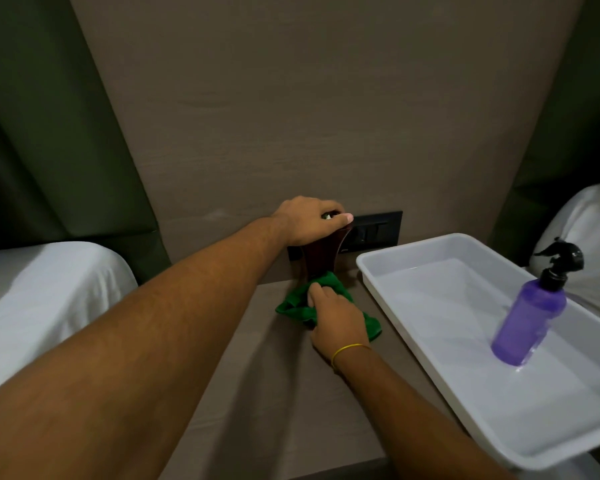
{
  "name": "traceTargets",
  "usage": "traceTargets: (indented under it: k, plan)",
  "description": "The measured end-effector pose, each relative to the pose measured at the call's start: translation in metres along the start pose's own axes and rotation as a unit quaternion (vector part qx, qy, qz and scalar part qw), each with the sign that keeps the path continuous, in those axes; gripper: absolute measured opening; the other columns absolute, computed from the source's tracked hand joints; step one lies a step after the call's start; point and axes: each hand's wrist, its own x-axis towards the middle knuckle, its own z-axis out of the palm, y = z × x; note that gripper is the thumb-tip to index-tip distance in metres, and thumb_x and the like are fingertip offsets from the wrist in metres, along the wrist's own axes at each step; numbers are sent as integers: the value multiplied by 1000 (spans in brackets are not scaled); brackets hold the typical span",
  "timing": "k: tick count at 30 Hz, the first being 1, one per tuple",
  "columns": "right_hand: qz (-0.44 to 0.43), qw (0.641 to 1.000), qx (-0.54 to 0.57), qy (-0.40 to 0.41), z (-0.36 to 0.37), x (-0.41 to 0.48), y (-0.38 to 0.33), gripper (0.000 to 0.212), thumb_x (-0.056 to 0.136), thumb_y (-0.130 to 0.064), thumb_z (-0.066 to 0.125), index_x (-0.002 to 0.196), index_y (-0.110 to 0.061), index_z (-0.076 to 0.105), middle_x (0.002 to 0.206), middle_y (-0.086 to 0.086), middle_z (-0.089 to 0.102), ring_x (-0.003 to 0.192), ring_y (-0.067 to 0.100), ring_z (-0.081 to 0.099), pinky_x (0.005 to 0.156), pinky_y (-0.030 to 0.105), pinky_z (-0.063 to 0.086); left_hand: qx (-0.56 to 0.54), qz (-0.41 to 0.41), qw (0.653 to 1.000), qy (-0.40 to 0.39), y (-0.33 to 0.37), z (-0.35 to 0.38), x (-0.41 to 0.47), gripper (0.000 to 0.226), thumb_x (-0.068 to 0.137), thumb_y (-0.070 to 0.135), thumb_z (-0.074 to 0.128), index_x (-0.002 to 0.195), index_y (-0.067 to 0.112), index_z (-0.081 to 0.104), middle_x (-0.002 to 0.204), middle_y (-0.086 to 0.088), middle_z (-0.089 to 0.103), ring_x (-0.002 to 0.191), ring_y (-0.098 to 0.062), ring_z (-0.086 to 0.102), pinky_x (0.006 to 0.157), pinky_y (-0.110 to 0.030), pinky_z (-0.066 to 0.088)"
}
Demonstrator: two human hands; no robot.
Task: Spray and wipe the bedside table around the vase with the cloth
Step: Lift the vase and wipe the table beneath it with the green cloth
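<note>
The vase (321,252), dark and waisted, is stood at the back edge of the bedside table (267,393), against the wall panel. Its rim is capped from above by the left hand (310,220), fingers curled down over the mouth and closed on it. The green cloth (321,301) is bunched under the right hand (338,322) and pressed to the tabletop at the vase's 6 o'clock, touching its foot. The spray bottle (530,311) is stood upright inside the white tray (388,299), at the cloth's 3 o'clock, well apart from both hands.

Step judged: wiping at the vase base, spraying apparently done.

Risks noted: the narrow-waisted vase could be tipped if the cloth is pushed against the foot while the top hold is relaxed; the tray, seen overhanging the table edge at 5 o'clock, could be knocked by the right forearm; the switch plate (376,230) behind could be wetted
</note>
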Motion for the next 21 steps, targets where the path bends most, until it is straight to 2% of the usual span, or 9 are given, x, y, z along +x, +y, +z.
traceTargets:
  k: [5, 8, 10, 12, 14, 16, 18, 19, 21]
  plan:
    - [95, 977, -110, -157, -12, 5, 9, 39, 85, -30, 63, 123, -20, 58, 122, 12, 68, 111, 37, 66, 85, 40, 53, 2, -2, 1000, 4, -1, 0, 0, 63, 96, 77, 32, 137, 40, 61, 137, -3, 67, 122, -28, 60, 100, -45, 49]
    - [169, 948, -57, -264, -27, 20, 10, 56, 87, -37, 63, 135, -10, 58, 134, 20, 65, 121, 39, 64, 92, 39, 51, 8, -1, 1000, 7, 1, 0, 0, 58, 99, 75, 33, 136, 40, 61, 139, -1, 67, 124, -28, 59, 103, -48, 49]
    - [193, 927, 1, -322, -40, 30, 6, 46, 87, -28, 64, 124, -1, 64, 123, 23, 70, 101, 38, 69, 77, 33, 50, 8, -2, 1000, 10, 1, 0, 0, 61, 96, 76, 32, 135, 41, 62, 139, -2, 67, 125, -29, 59, 104, -48, 49]
    - [215, 910, 62, -348, -54, 36, 5, 14, 83, -11, 64, 90, 0, 68, 97, 22, 69, 71, 31, 62, 62, 28, 46, 6, -2, 1000, 14, 2, 1, 0, 67, 90, 78, 29, 133, 41, 64, 138, -1, 68, 125, -29, 60, 104, -48, 48]
    - [276, 876, 192, -345, -65, 28, 14, 15, 83, 1, 58, 68, -1, 58, 74, 18, 60, 53, 27, 52, 52, 25, 41, 7, 4, 1000, 19, 2, 2, 0, 67, 89, 79, 28, 131, 41, 65, 136, -1, 69, 124, -28, 60, 103, -47, 48]
    - [365, 751, 461, -300, -77, 8, 21, 12, 77, 3, 50, 75, 5, 62, 66, 18, 63, 50, 31, 58, 51, 26, 49, 5, 7, 1000, 22, 1, 2, 1, 66, 89, 79, 29, 130, 41, 65, 135, 0, 69, 123, -27, 61, 103, -47, 49]
    - [361, 608, 669, -231, -97, -10, 25, 38, 60, 0, 46, 88, 11, 70, 75, 24, 71, 58, 36, 69, 57, 35, 60, 5, 10, 1000, 26, -1, 2, 2, 67, 89, 79, 29, 131, 41, 65, 135, -1, 69, 123, -27, 61, 103, -47, 49]
    - [340, 565, 723, -207, -108, -15, 26, 44, 58, -1, 44, 89, 12, 72, 79, 27, 72, 60, 38, 71, 58, 39, 63, 5, 12, 1000, 25, -1, 3, 2, 67, 89, 79, 29, 131, 40, 64, 135, -1, 69, 123, -27, 61, 103, -48, 49]
    - [324, 555, 753, -143, -130, -15, 32, 44, 63, 0, 40, 93, 10, 71, 83, 27, 71, 65, 40, 70, 63, 43, 63, 4, 16, 1000, 21, -1, 3, 1, 66, 92, 78, 29, 132, 40, 64, 135, 0, 69, 122, -26, 61, 102, -48, 50]
